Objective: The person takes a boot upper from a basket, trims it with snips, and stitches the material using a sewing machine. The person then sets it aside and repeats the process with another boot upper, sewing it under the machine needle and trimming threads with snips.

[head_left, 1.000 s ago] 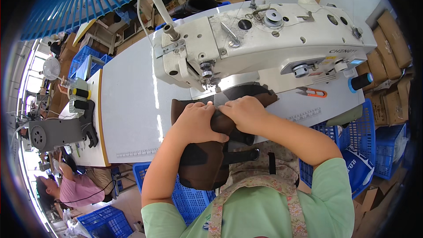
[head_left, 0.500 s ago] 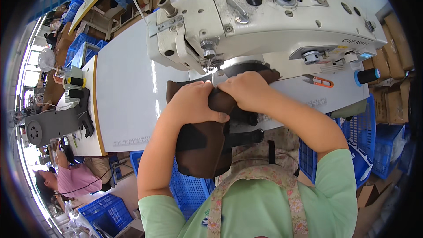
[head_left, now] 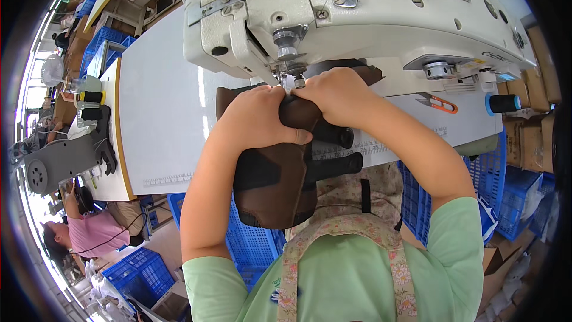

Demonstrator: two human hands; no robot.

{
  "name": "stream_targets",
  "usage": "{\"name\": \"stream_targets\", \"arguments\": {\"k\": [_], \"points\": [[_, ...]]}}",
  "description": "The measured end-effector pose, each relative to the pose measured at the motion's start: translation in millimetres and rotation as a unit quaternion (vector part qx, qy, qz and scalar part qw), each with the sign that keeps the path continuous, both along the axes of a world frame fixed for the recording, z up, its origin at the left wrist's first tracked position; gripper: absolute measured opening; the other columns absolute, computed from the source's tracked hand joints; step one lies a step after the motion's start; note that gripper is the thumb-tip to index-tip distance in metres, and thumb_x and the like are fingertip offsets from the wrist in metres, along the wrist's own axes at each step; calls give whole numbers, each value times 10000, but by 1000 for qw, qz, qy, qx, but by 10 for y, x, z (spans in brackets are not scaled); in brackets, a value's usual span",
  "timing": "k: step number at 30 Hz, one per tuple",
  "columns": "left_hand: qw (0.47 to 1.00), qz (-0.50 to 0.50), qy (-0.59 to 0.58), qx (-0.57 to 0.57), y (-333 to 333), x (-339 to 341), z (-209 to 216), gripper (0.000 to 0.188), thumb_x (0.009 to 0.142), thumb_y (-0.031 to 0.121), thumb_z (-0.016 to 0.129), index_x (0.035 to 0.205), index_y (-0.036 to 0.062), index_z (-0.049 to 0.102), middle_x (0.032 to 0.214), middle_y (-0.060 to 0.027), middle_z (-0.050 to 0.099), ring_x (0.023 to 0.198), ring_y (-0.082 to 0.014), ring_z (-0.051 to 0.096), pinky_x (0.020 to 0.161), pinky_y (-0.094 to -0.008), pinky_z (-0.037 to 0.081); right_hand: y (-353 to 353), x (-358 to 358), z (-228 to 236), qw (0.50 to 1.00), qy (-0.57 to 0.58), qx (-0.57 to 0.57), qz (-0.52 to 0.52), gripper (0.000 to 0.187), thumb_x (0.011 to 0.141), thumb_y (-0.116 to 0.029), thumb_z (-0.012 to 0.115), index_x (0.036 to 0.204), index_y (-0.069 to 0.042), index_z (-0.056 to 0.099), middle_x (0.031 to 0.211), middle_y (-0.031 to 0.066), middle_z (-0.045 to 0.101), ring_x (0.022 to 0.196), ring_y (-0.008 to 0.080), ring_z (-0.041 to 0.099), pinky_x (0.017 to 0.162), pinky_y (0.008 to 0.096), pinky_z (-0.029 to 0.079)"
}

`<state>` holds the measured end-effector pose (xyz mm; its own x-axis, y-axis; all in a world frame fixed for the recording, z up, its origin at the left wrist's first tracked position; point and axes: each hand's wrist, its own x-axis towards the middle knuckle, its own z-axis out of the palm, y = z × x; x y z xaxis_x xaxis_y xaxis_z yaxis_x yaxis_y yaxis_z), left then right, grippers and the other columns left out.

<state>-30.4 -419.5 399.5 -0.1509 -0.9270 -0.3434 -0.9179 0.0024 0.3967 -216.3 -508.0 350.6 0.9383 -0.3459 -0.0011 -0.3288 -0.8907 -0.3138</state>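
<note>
A brown and black padded fabric piece (head_left: 275,188) with black straps lies under the head of a white sewing machine (head_left: 262,21) and hangs over the table's front edge. My left hand (head_left: 255,116) is closed on its left part, thumb pressed on the brown cloth, fingertips just left of the needle area. On the right side, my right hand (head_left: 338,94) pinches the same piece close beside the presser foot (head_left: 298,79). Two black strap ends (head_left: 336,167) stick out to the right below my right hand. The cloth directly under the needle is mostly hidden by my fingers.
Orange-handled thread snips (head_left: 438,102) and a black thread spool (head_left: 503,104) are on the table's right. Blue plastic baskets (head_left: 253,247) stand below the table. Another person in pink (head_left: 98,229) sits at a grey sewing machine (head_left: 62,164) at far left. Cardboard boxes are stacked at right.
The view has shifted, and the sewing machine looks larger and higher. Both hands keep hold of the fabric piece by the needle; any feed of the cloth is too small to tell.
</note>
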Motion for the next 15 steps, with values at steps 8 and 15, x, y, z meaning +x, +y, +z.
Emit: {"name": "stream_targets", "arguments": {"k": [8, 15], "points": [[999, 22, -19, 45, -79, -37, 76, 863, 565, 631, 788, 1109, -24, 647, 971, -223, 685, 948, -404, 661, 854, -436, 508, -87, 36, -9, 998, -47, -43, 3, 326, 708, -66, 672, 1026, -131, 646, 838, 87, 675, 828, 287, 680, 658, 434, 510], [999, 28, -12, 35, -90, -51, 118, 873, 568, 661, 776, 1086, -29, 645, 940, -234, 690, 912, -407, 673, 825, -440, 521, -118, 56, 3, 999, -11, -34, -7, 290, 723, -61, 655, 1007, -119, 643, 778, 97, 672, 770, 303, 676, 641, 442, 510]]}}
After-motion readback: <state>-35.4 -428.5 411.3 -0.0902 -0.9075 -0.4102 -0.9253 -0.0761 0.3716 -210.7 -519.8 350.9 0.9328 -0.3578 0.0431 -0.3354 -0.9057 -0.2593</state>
